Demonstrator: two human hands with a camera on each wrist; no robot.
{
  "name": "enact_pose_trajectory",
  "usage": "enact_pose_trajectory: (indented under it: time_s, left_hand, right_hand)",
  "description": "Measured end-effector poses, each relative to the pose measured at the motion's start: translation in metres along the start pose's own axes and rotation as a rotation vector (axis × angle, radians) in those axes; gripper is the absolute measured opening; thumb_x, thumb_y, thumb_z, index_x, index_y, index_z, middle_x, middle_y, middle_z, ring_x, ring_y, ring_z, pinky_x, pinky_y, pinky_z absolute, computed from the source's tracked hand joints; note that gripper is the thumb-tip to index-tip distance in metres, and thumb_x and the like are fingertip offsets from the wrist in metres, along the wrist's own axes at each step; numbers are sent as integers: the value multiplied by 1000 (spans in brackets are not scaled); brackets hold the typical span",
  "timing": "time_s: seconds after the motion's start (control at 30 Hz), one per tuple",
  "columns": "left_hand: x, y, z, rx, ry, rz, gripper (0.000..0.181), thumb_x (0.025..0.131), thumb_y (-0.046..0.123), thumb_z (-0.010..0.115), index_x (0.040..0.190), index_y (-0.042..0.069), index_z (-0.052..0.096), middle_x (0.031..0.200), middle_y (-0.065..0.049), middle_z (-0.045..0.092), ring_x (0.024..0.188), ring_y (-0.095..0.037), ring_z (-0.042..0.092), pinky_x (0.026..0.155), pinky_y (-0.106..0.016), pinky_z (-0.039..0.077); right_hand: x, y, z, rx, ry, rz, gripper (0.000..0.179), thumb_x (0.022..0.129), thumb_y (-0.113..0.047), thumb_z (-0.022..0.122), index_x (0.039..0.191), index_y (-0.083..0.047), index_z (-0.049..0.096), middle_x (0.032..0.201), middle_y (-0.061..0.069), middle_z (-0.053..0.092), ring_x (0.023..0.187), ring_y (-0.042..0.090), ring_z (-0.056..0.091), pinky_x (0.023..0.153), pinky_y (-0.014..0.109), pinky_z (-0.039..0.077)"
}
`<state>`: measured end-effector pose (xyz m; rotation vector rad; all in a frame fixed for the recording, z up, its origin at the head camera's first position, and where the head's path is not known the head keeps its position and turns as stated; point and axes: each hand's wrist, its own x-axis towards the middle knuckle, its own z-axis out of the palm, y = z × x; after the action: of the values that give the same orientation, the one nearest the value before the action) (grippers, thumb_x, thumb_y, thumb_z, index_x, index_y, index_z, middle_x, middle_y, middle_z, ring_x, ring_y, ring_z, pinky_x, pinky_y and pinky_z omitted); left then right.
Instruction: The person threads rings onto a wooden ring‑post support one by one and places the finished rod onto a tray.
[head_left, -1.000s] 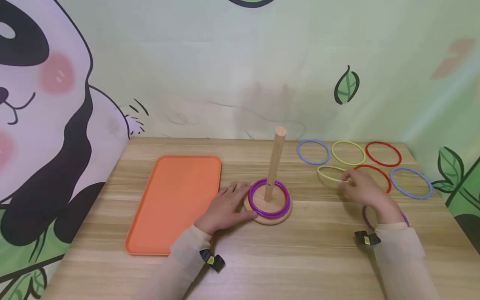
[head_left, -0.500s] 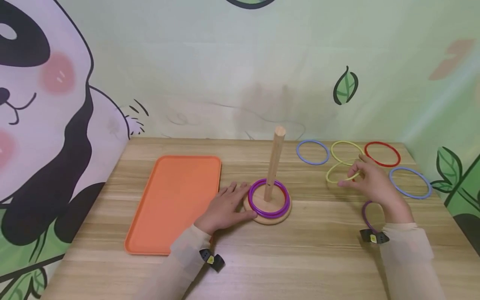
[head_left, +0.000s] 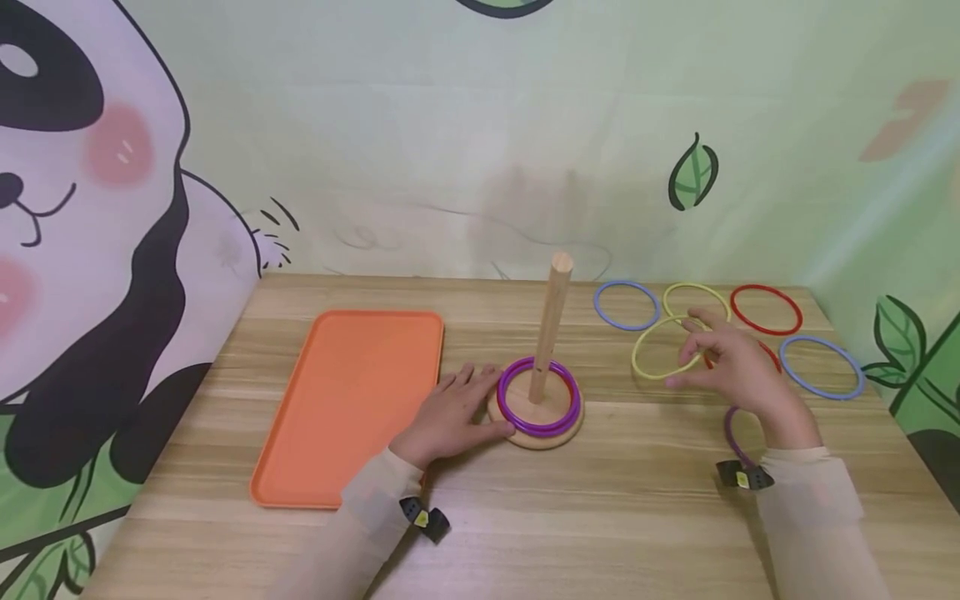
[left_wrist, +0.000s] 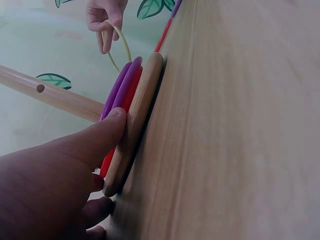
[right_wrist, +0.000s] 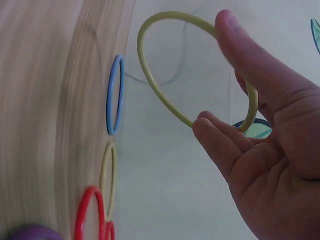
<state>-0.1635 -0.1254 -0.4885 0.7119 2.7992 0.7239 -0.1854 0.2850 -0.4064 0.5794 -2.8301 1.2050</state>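
Observation:
My right hand (head_left: 727,362) holds a yellow ring (head_left: 634,354) up off the table, tilted, between thumb and fingers. In the right wrist view the ring (right_wrist: 139,42) hangs from the fingers with its middle open. My left hand (head_left: 453,417) lies beside a round wooden base (head_left: 543,444), fingers spread and thumb touching its near edge. A wooden peg (head_left: 552,321) stands up from that base. Purple rings (head_left: 540,432) lie around the peg; in the left wrist view a red ring (left_wrist: 133,90) shows under them, and my thumb (left_wrist: 116,117) touches the stack.
Farther right on the table lie blue rings (head_left: 597,307), a second yellow ring (head_left: 693,284), red rings (head_left: 765,287) and a purple ring (head_left: 729,437) partly behind my right wrist. An orange tray (head_left: 352,400) lies left of my left hand. A painted wall rises behind the table.
My right hand has lifted the yellow ring off the table, first shifting right and then slightly left with it. The left hand has stayed at the base.

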Motion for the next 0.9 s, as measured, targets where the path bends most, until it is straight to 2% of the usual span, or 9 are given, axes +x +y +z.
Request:
enact_pose_trajectory:
  time_s: [0.17,0.2,0.23,0.33,0.47,0.53,0.67,0.73,0.9]
  left_hand:
    - [0,0,-1,2,0,-1,92,96,64,67,167,16,34,170,-11,34,160,-39,19,129,-56,14]
    - [0,1,-1,1,1,0,91,96,64,67,167,16,34,170,-11,35,160,-39,19,129,-57,14]
    - [0,1,-1,1,2,0,91,96,63,67,167,16,34,170,-11,35,160,-39,19,129,-57,14]
    - [0,1,-2,-2,1,-2,91,96,64,67,167,16,34,169,-11,35,160,-39,19,129,-57,15]
    - [0,1,-2,-7,4,1,91,96,63,67,167,16,35,169,-12,35,160,-39,20,129,-57,15]
    - [0,1,-3,-7,5,3,91,96,63,67,166,16,35,169,-12,36,160,-40,20,129,-57,15]
    - [0,2,-3,-1,0,2,91,96,64,67,167,17,35,169,-12,35,159,-40,20,129,-57,15]
    - [0,2,-3,2,-1,-1,91,96,64,67,167,17,34,169,-12,35,160,-40,20,129,-56,14]
    - [1,1,-1,4,-3,-2,92,96,65,66,167,17,34,170,-12,34,159,-40,20,129,-57,15]
  right_hand:
    - [3,3,8,51,-84,-4,33,76,-6,94,81,-5,61,162,41,27,142,61,40,112,58,44]
    - [4,4,10,46,-103,-1,33,76,-7,94,81,-6,61,162,43,26,142,62,39,113,60,43]
    - [4,5,11,32,-120,4,34,76,-8,95,80,-8,61,161,44,26,143,63,37,112,68,39]
    - [5,6,13,-7,-155,18,35,74,-12,96,77,-12,61,156,48,29,143,66,33,115,72,33]
    - [5,8,16,-41,-164,-6,36,71,-14,98,75,-14,62,132,38,57,130,58,52,104,52,44]
    - [5,10,17,-53,-150,-32,36,70,-13,99,74,-15,63,119,32,61,119,53,57,96,46,45]
    - [6,14,17,-48,-118,-35,36,71,-15,99,74,-15,63,137,39,55,122,57,56,97,57,48]
    - [6,16,17,-40,-90,-15,36,74,-16,98,76,-14,62,151,44,42,134,63,47,102,68,45]
    - [7,22,17,-28,14,48,36,81,-19,94,82,-7,59,153,40,43,139,59,43,96,60,47]
